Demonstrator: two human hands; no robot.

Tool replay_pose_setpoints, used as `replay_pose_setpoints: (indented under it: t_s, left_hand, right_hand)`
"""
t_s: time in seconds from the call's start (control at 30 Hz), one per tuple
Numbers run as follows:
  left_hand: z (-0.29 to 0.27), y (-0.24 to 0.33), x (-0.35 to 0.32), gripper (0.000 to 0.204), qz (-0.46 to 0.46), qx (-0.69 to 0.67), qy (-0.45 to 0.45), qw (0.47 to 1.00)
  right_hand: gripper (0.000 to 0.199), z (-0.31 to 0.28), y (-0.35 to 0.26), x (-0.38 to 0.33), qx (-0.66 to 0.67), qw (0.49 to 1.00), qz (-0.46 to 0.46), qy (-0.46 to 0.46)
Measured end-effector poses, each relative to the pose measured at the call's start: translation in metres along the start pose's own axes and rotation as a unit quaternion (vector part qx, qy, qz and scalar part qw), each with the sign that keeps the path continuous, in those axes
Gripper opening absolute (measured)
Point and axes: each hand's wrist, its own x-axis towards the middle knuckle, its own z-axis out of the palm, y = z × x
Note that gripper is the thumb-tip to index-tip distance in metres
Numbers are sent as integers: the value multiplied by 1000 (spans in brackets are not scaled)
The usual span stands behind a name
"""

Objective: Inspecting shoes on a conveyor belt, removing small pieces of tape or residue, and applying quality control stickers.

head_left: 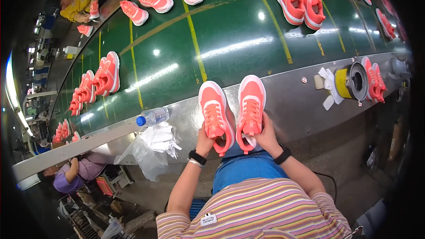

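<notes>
Striped shirt [265, 206] nearest, left hand [204, 141] and right hand [267, 134], seemingly half-curled, each hold a coral shoe [213, 108].

the held shoes [251, 110] look to be matt cloth over smooth, rubbery white soles [264, 92]. the green belt [168, 48] is smooth and glossy, throwing back the light, while the metal ledge [292, 97] has a duller, scuffed sheen. the bottle [157, 116] is clear, shiny plastic, the bag [150, 163] thin, crinkled plastic, the striped shirt [265, 208] soft matt cloth.
</notes>
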Motion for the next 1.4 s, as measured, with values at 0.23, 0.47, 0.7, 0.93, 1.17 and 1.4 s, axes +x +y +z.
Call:
replay_pose_setpoints:
  t_s: [0.23,0.47,0.7,0.93,1.17,1.4]
  left_hand:
    - [0,0,7,36,-61,-96,-79,990]
    - [3,-4,15,37,-27,-70,-99,992]
    - [1,-10,13,39,28,-98,-51,993]
    - [-13,-33,14,31,20,-16,-67,997]
    - [8,4,8,29,-2,-23,-65,998]
    - [-25,-20,-19,29,-20,-277,-139,951]
  right_hand:
    - [86,-12,-37,-11,-78,992,62,76]
    - [13,-60,-28,-34,51,980,165,-95]
    - [27,-182,-28,13,-289,916,-27,278]
    - [23,-138,-46,9,28,980,90,176]
    - [76,11,-10,5,-166,973,126,101]
    - [54,-44,-17,-4,57,993,-39,-90]
